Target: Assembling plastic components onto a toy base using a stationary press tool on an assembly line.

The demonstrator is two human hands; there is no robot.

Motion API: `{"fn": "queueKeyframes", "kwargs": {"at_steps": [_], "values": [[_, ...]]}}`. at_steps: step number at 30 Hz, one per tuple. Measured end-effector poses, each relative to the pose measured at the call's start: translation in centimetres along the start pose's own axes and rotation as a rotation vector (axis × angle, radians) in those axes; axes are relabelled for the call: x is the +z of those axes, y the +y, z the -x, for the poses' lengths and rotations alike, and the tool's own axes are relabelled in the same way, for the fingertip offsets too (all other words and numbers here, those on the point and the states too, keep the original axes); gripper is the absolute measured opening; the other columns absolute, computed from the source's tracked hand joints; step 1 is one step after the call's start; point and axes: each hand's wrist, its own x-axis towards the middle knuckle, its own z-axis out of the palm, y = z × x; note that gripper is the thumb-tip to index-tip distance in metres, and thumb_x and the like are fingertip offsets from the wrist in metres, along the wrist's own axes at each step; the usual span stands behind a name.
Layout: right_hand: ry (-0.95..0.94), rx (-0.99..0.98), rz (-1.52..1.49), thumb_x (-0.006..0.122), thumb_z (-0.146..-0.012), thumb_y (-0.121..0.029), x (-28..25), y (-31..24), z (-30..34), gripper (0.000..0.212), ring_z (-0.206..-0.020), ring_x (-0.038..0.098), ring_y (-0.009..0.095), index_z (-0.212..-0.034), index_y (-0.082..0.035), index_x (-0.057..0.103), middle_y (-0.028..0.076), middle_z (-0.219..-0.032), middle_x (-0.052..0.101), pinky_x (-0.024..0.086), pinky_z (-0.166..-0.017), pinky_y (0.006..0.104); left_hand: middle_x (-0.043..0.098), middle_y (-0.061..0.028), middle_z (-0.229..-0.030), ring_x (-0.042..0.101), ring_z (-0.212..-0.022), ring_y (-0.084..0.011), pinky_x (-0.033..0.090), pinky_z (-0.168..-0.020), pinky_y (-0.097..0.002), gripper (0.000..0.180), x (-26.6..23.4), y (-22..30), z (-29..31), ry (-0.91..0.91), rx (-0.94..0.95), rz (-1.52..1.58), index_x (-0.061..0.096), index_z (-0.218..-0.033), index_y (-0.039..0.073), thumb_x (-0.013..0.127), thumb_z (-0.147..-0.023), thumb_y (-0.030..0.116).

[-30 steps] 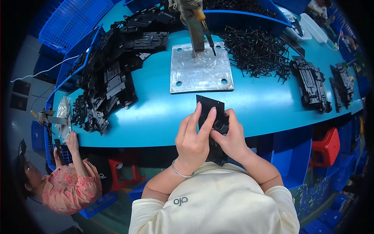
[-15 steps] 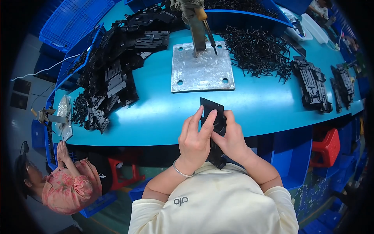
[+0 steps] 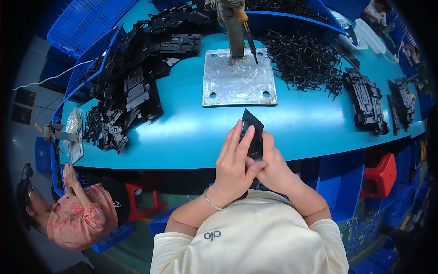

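Observation:
Between my two hands, above the front edge of the table, is a flat black plastic part (image 3: 252, 123) with a pointed far end. My left hand (image 3: 233, 157) grips its left side, fingers laid along it. From the right, my right hand (image 3: 276, 164) closes on the same part, its thumb end near my left thumb. The near portion of the part is hidden by my hands. Beyond them stands a grey metal base plate (image 3: 216, 82) with an upright post, and a soldering iron (image 3: 250, 39) with a yellow handle hangs tip down over it.
Black molded plates (image 3: 139, 93) lie heaped on the teal table (image 3: 182, 141) to the left. A pile of small black pieces (image 3: 303, 61) is at the right, beside assembled black parts (image 3: 365, 102). A co-worker (image 3: 80, 210) sits at the left. A red stool (image 3: 383, 176) stands at the right.
The black part has turned in my hands, its far end now pointed upward, and its lower end no longer shows below them. My left thumb has swung toward my right hand.

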Motion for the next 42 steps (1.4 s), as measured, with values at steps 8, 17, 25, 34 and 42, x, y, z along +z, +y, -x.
{"fn": "queueKeyframes", "kwargs": {"at_steps": [8,17,25,34,42], "values": [[0.009,-0.149,0.05,0.051,-0.069,0.001,-1.8,0.2,0.0,0.043,-0.059,0.051,0.025,-0.107,0.0,0.031,0.013,-0.068,0.05,0.041,-0.052,0.0308,0.045,-0.0122,-0.097,0.048,-0.085,-0.017,0.04,-0.071,-0.0256,0.034,-0.4,-0.1,0.6,0.018,-0.449,0.89,0.031,-0.107,0.001,0.046,-0.077,0.008],[0.045,0.277,-0.631,0.047,-0.076,-0.01,-1.3,2.9,0.5,0.025,-0.063,0.044,0.007,-0.1,-0.001,0.043,0.002,-0.072,0.041,0.038,-0.051,0.0176,0.048,-0.0111,-0.092,0.049,-0.084,-0.0143,0.042,-0.071,-0.0261,0.028,-1.2,0.7,0.2,-0.012,-0.842,1.519,0.032,-0.105,0.004,0.042,-0.08,0.013],[-0.136,0.305,-0.615,0.04,-0.081,-0.02,-2.0,3.1,0.7,0.026,-0.07,0.046,0.008,-0.099,-0.002,0.045,0.002,-0.081,0.047,0.04,-0.057,0.02,0.05,-0.0096,-0.095,0.049,-0.087,-0.0149,0.039,-0.077,-0.027,0.025,-1.5,-0.7,0.5,-0.033,-0.995,1.426,0.041,-0.102,-0.001,0.04,-0.081,0.013],[0.079,0.302,-0.599,0.036,-0.082,-0.021,-0.7,4.7,-0.5,0.026,-0.061,0.042,0.003,-0.1,-0.004,0.043,-0.003,-0.075,0.049,0.033,-0.051,0.0157,0.052,-0.0088,-0.092,0.05,-0.084,-0.0138,0.04,-0.074,-0.0254,0.026,0.3,-2.1,-1.1,-0.061,-0.926,1.419,0.044,-0.099,-0.001,0.041,-0.081,0.017],[0.145,0.439,-0.783,0.036,-0.082,-0.025,-2.8,5.8,-4.8,0.02,-0.055,0.042,0.003,-0.089,-0.009,0.047,-0.004,-0.069,0.049,0.03,-0.046,0.0166,0.051,-0.0087,-0.094,0.051,-0.085,-0.0154,0.042,-0.073,-0.0279,0.029,1.7,-8.2,-6.6,-0.52,-0.875,1.391,0.043,-0.101,-0.001,0.043,-0.079,0.018]]}}
